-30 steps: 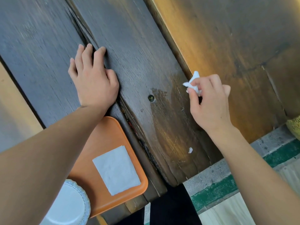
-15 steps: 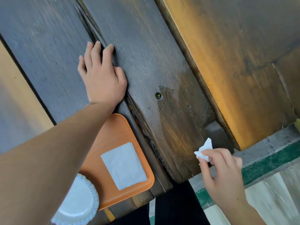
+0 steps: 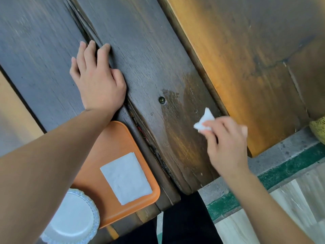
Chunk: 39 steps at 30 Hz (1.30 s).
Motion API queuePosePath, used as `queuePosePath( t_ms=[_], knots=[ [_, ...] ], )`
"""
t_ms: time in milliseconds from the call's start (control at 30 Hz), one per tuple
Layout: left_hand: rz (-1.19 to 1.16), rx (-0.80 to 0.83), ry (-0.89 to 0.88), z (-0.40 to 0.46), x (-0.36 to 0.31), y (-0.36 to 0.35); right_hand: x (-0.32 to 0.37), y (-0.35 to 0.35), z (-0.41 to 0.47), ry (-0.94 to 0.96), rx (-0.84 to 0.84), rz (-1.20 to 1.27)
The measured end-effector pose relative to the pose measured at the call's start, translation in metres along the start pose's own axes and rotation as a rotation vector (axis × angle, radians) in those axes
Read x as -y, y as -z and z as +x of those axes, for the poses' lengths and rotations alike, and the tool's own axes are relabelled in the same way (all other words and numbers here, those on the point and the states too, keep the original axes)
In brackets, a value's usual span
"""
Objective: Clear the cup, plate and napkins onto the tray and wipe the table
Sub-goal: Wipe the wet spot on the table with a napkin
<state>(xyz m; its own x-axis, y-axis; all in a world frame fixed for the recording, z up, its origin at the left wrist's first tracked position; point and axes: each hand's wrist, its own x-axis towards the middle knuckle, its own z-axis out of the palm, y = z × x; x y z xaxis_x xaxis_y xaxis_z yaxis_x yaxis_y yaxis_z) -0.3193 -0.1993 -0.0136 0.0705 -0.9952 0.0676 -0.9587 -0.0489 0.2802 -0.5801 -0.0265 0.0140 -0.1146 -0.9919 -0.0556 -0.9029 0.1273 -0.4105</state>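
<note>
My right hand [image 3: 226, 143] pinches a crumpled white napkin [image 3: 204, 121] against the dark wooden table [image 3: 149, 55], on a wet-looking patch near the table's near edge. My left hand [image 3: 96, 76] lies flat on the table, fingers spread over the gap between two planks. An orange tray [image 3: 116, 138] sits at the near left, partly under my left forearm. On it lie a flat folded white napkin [image 3: 125, 178] and a white plate [image 3: 73, 219] with a patterned rim. No cup is in view.
A screw head [image 3: 161, 100] sits in the plank between my hands. A lighter brown bench or board [image 3: 246, 59] runs along the right. Below are a grey and green floor strip [image 3: 290, 166] and a yellow object [image 3: 319, 127] at the right edge.
My right hand with the crumpled napkin has swept from the table's near edge back up onto the plank. My left hand has stayed flat on the table.
</note>
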Motion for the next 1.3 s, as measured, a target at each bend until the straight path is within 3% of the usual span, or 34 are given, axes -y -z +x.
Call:
queuePosePath(
  t_ms=[167, 267, 533, 667, 867, 1100, 1167, 1300],
  knots=[
    [0.007, -0.005, -0.004, -0.001, -0.001, -0.001, -0.007, 0.007, 0.078, -0.028, -0.102, 0.033],
    [0.000, -0.005, 0.002, 0.000, 0.000, -0.001, -0.007, 0.005, 0.080, -0.040, -0.073, 0.024],
    [0.007, 0.016, 0.001, -0.001, -0.001, 0.002, 0.023, 0.000, -0.052, 0.225, 0.263, 0.004],
    [0.011, 0.013, -0.008, 0.000, -0.001, 0.002, 0.000, 0.011, -0.106, 0.239, 0.382, 0.002],
    [0.016, 0.003, -0.011, 0.001, -0.002, 0.000, -0.034, 0.023, -0.051, 0.109, 0.174, 0.022],
    [0.008, -0.005, -0.013, 0.001, 0.000, -0.002, 0.026, -0.012, 0.068, -0.016, -0.048, 0.075],
    [-0.001, -0.006, -0.010, 0.001, -0.001, -0.001, 0.045, -0.020, 0.066, 0.010, -0.026, 0.057],
    [-0.004, -0.012, -0.010, 0.001, 0.000, -0.001, 0.048, -0.017, -0.007, 0.265, 0.163, 0.047]
  ],
)
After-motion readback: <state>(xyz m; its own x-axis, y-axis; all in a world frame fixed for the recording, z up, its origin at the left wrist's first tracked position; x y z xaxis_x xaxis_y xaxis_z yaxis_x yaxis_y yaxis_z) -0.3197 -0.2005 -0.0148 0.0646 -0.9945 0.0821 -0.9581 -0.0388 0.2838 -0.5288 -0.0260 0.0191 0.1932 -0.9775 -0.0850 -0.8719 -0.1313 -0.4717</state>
